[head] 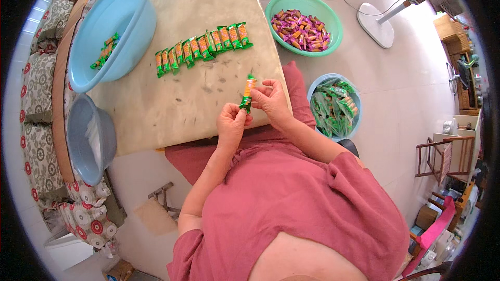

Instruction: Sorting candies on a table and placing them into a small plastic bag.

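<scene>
My left hand point(231, 121) pinches the lower green end of a small green-and-orange wrapped snack point(248, 91), held upright over the table's near right corner. At its right side, my right hand point(271, 99) touches the wrapper with thumb and finger. Beyond my hands, a slanting row of similar wrapped snacks point(203, 48) lies side by side on the cream-coloured table point(175, 105). A few more rest inside the large light-blue plastic basin point(138, 43) at the table's left.
A grey-blue basin point(107, 132) with white sheets stands at the left edge. Right of the table are a green basin point(336, 31) of purple-wrapped pieces and a blue tub point(360, 115) of bagged green packets. A fan's white base point(375, 27) and a cable lie farther right.
</scene>
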Available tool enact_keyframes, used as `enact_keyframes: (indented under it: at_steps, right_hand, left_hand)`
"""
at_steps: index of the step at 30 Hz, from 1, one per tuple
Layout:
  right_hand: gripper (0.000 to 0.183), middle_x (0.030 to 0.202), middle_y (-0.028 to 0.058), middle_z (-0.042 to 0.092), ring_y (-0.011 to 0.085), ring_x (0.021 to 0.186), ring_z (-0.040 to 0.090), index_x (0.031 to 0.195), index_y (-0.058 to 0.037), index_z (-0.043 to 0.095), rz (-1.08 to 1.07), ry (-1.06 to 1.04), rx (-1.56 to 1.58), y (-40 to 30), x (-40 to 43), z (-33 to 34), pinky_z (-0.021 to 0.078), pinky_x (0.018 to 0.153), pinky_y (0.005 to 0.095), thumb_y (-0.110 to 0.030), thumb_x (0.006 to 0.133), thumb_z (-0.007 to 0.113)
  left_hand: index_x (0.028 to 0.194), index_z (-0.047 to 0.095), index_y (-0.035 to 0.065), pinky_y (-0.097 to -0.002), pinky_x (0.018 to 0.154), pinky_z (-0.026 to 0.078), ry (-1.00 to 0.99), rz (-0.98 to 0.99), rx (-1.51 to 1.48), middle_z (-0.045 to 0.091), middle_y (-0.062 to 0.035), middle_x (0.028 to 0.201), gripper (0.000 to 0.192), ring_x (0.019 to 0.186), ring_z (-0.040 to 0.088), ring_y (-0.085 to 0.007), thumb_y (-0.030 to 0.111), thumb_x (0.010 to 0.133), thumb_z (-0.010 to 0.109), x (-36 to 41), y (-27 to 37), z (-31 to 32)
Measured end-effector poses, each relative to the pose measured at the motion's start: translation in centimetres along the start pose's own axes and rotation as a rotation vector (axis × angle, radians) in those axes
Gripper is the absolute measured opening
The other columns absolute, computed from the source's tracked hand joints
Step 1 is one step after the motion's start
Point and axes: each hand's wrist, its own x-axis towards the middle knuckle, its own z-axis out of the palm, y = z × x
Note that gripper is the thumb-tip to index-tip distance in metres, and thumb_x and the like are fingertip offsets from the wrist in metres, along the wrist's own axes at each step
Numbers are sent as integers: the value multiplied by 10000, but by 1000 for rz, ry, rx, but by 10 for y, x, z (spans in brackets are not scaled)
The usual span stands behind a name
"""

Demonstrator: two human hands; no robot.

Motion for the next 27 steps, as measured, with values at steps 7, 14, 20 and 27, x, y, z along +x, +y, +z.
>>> enact_keyframes:
  at_steps: [7, 14, 20, 27]
  right_hand:
    - [448, 1013, 128, 602, 170, 862, 617, 1130, 2, 464, -23, -47, -74, 4, 12, -1, 540, 692, 291, -81, 789, 742]
    - [267, 905, 70, 630, 123, 796, 620, 987, -9, 563, -379, 68, -353, -41, 98, -19, 523, 686, 273, -91, 782, 713]
    - [271, 835, 127, 644, 218, 745, 647, 911, 12, 602, -526, 177, -781, -59, 149, -12, 522, 695, 336, -150, 732, 723]
    - [249, 859, 139, 648, 278, 825, 629, 895, -15, 631, -569, 114, -1046, -48, 175, -6, 504, 751, 382, -181, 727, 711]
  left_hand:
    - [868, 531, 48, -213, 600, 481, -25, 164, 219, 623, -8, 798, 78, 675, 581, -46, 61, 913, 593, 18, -2, 16]
    - [971, 618, 39, -262, 666, 497, 182, 434, 635, 622, -36, 816, 119, 737, 595, -118, 117, 882, 623, 41, 24, -38]
    - [929, 616, 45, -384, 803, 482, 499, 535, 1188, 609, -103, 957, 140, 923, 589, -284, 120, 814, 640, 51, 43, -138]
    - [959, 595, 77, -435, 892, 409, 568, 644, 1486, 566, -95, 1048, 181, 1034, 524, -298, 138, 794, 639, 47, 33, -167]
